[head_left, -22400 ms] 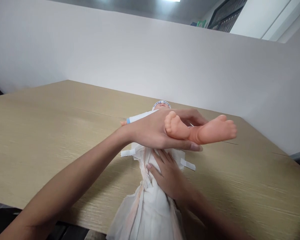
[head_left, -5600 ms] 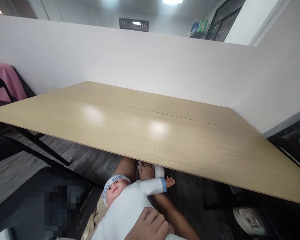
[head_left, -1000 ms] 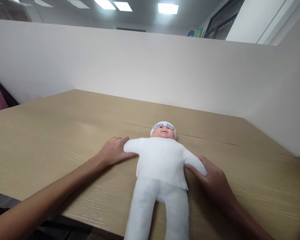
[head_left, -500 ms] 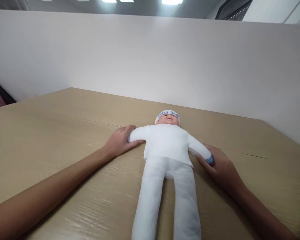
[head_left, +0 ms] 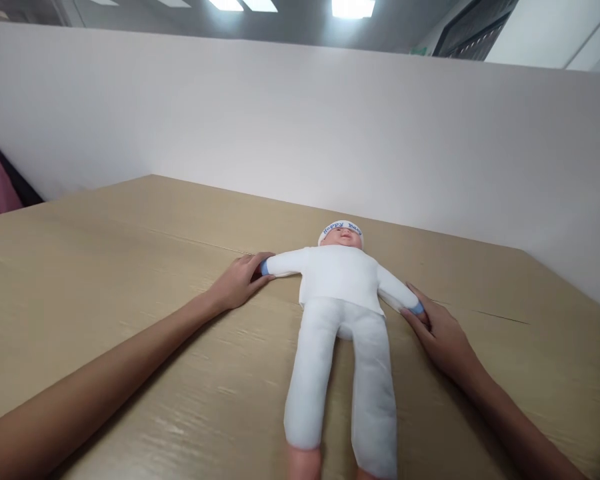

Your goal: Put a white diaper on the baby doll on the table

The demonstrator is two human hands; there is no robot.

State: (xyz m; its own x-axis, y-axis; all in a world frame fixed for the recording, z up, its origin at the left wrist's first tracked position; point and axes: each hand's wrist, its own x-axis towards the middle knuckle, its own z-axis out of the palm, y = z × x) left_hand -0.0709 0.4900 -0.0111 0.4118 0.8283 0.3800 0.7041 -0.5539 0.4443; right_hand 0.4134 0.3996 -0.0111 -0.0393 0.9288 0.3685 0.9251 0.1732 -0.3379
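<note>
A baby doll [head_left: 341, 280] lies on its back on the table, its head toward the wall and its legs toward me. It wears a white top, white trousers and a white cap lettered in blue. My left hand [head_left: 240, 280] is closed round the end of the doll's arm on the left, by the blue cuff. On the other side, my right hand [head_left: 443, 330] grips the doll's other arm at its blue cuff. Both doll arms are spread outward. The doll's own hands are mostly hidden in my fingers, and its feet run off the bottom of the view.
The wood-patterned table [head_left: 180, 220] has a shiny surface with a thin dark line at right. A white partition wall [head_left: 280, 120] rises along its far edge. Something pink and black [head_left: 3, 180] shows at the far left.
The view has shifted slightly, and the doll's lower legs now show. My left hand has slid outward along the doll's arm, uncovering the blue cuff. My right hand also sits nearer the arm's end.
</note>
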